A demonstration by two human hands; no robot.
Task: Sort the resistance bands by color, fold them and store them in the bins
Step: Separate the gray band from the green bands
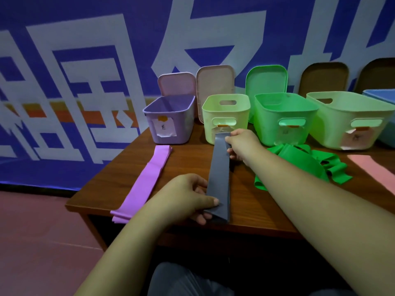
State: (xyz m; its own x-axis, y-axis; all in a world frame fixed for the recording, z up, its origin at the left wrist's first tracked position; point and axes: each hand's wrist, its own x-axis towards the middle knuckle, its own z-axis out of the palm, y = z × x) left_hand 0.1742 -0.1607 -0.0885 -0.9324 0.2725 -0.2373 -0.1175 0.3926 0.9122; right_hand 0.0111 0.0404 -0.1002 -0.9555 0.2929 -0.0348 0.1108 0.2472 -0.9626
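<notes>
A grey band, folded into a long strip, is stretched lengthwise over the wooden table. My left hand pinches its near end at the table's front edge. My right hand grips its far end just in front of the pale green bin. A purple band lies folded flat to the left, near the purple bin. A green band lies crumpled to the right, in front of the bright green bin. A pink band shows at the right edge.
A larger pale green bin and the corner of a blue bin stand at the back right. Several lids lean against the blue and white wall behind the bins. The table's left edge drops to a pink floor.
</notes>
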